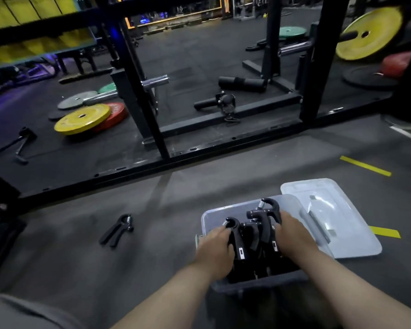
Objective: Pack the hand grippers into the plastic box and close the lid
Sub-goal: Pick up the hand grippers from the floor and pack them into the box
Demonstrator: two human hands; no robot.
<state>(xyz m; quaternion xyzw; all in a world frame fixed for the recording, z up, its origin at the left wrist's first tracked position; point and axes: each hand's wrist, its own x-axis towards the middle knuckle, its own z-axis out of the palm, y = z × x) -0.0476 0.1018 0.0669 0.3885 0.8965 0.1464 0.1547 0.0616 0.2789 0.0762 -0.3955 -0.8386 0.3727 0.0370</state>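
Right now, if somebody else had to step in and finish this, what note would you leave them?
Left hand grips one side of the bunch of hand grippers standing in the plastic box; right hand is against the other side, fingers hidden.
Done: most grippers are in the box.
Left: one loose hand gripper lies on the floor to the left of the box; the lid lies off, on the floor at the box's right. Pack that one, then close the lid.
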